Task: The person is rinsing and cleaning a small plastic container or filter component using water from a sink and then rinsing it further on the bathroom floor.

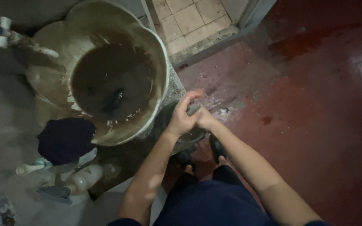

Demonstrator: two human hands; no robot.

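Head view, looking down at a person standing beside a large round bucket (pixel 105 71). The bucket is pale, stained brown on its wall and rim, and holds murky brown water with a dark shape just under the surface near its middle. A tap (pixel 9 37) with a white handle juts from the wall to the upper left of the bucket, its spout pointing over the rim.

Both hands meet just to the right of the bucket's lower rim, above a wet patch of dark red floor (pixel 306 125). The left hand (pixel 183 117) is curled, fingers bent over and wrapped against the right hand (pixel 206 119); the two are pressed together palm to palm. A small greyish thing (pixel 194 109) shows between them at the top of the clasp, touching both hands; what it is cannot be told. Both hands are closed around each other and this thing, not spread.

Below and left of the bucket lies a dark blue cloth (pixel 65 140), touching the bucket's lower rim. Further below the cloth stand a white bottle (pixel 82 180) lying on its side and a pale tube-like handle (pixel 28 168). Above and right of the bucket, pale square tiles (pixel 189 21) begin behind a grey frame. The person's dark shoes (pixel 216 146) stand on the floor directly beneath the clasped hands.
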